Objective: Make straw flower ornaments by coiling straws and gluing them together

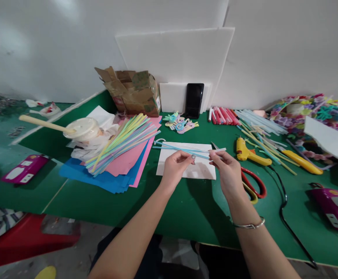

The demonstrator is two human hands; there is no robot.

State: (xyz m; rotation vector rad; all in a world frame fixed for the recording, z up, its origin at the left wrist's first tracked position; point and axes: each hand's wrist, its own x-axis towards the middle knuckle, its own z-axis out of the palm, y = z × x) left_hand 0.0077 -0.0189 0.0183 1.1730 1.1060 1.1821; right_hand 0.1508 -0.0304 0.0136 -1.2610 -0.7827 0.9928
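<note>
Thin light-blue pipe cleaners (173,146) stretch between my two hands above a white sheet (199,172). My left hand (175,167) pinches them between thumb and fingers, and a small shiny bit shows at its fingertips. Their right part, with a whitish end sticking out, is pinched in my right hand (226,169). The fingers partly hide where the stems meet. Scissors (262,188) with red and yellow handles lie beside and partly under my right hand. Finished twisted pipe-cleaner pieces (181,123) lie just behind the sheet.
Left of the sheet, pastel pipe cleaners (125,141) lie on pink and blue sheets (105,182), near a white tub (83,130). A cardboard box (134,93) and a phone (194,100) stand behind. Rightward are a yellow glue gun (252,155), its black cord (283,193) and a yellow cutter (302,161).
</note>
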